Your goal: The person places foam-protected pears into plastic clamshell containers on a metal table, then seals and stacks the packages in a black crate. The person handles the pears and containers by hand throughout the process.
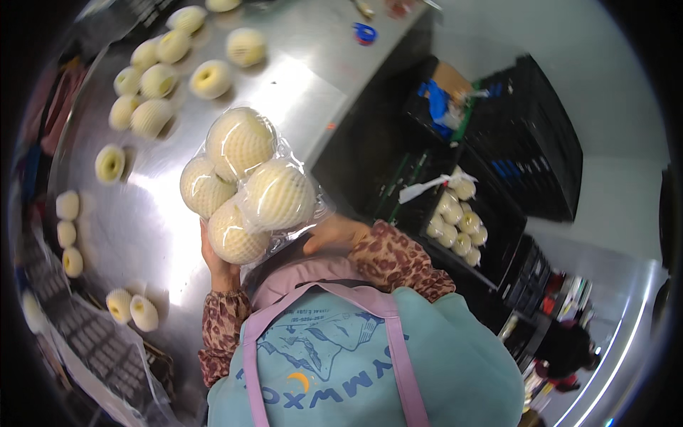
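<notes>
A clear plastic bag of several round fruits in pale foam nets [248, 184] is held up above the steel table. My left hand [217, 261] supports it from below at its left side; the fingers are partly hidden behind the bag. My right hand [336, 233] is at the bag's lower right corner, blurred, and its fingertips are partly hidden, so whether it grips the film is unclear. Loose yellowish fruits in foam nets [211, 80] lie over the steel table [176, 224], some grouped at the upper left, others along the left side.
To the right, a black crate [493, 277] holds bagged netted fruits [459, 224] and a white strip [424, 188]. Black crates [525, 139] are stacked beyond it. A blue tape dispenser [365, 33] lies near the table's far edge. Another person [565, 349] is at the lower right.
</notes>
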The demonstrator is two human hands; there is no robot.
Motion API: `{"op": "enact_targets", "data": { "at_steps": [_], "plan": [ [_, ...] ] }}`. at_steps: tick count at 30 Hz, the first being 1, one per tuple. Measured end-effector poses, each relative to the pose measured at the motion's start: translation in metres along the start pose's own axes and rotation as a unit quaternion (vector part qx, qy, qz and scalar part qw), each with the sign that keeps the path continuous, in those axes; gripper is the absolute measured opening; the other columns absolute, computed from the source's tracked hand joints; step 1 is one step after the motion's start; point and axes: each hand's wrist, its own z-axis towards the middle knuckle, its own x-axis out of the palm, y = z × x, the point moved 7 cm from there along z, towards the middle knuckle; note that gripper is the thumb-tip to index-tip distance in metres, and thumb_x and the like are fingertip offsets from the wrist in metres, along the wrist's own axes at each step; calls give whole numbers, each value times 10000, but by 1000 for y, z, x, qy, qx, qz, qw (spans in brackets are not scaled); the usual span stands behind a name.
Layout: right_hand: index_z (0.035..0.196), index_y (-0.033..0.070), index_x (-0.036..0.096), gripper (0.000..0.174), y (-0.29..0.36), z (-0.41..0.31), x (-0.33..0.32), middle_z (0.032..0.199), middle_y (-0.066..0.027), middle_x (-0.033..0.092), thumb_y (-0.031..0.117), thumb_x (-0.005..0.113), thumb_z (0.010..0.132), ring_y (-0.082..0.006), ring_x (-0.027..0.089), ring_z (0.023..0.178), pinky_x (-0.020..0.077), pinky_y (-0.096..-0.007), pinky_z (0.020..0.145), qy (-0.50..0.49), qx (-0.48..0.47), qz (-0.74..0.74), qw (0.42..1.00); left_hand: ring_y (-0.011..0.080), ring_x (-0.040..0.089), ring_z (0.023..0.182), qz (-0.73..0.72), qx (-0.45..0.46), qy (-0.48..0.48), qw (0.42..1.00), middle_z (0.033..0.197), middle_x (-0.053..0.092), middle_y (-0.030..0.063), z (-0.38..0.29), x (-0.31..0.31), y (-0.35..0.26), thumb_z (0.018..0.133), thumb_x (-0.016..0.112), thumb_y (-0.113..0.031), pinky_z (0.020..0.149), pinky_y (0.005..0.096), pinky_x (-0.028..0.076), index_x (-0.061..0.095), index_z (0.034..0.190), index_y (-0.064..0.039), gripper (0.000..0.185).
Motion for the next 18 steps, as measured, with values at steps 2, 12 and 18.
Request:
{"op": "enact_targets", "data": {
  "at_steps": [2,12,18],
  "plan": [
    [1481,49,325,918,5,-22,1,1454,-90,430,131,837,725,-213,388,1352,308,-376,1132,-62,-77,19,995,281,558,1198,74,29,33,996,1362,494,155,-3,45,7,1065,341,-329,992,413,490,325,1440,-52,466],
    [1392,9,436,614,101,-206,-69,1338,-108,551,30,611,803,-237,516,1256,425,-381,1051,-352,-330,171,859,199,565,1155,206,-163,169,950,1298,522,101,-35,207,165,1055,379,-383,956,354,489,393,1339,-98,402],
    [1373,2,458,549,112,-391,-150,1322,-134,566,210,549,872,-289,548,1217,439,-448,1039,-499,-396,186,748,170,649,948,334,-204,211,895,1215,595,109,-61,242,225,1027,508,-217,828,285,519,491,1222,-103,226]
  ]
}}
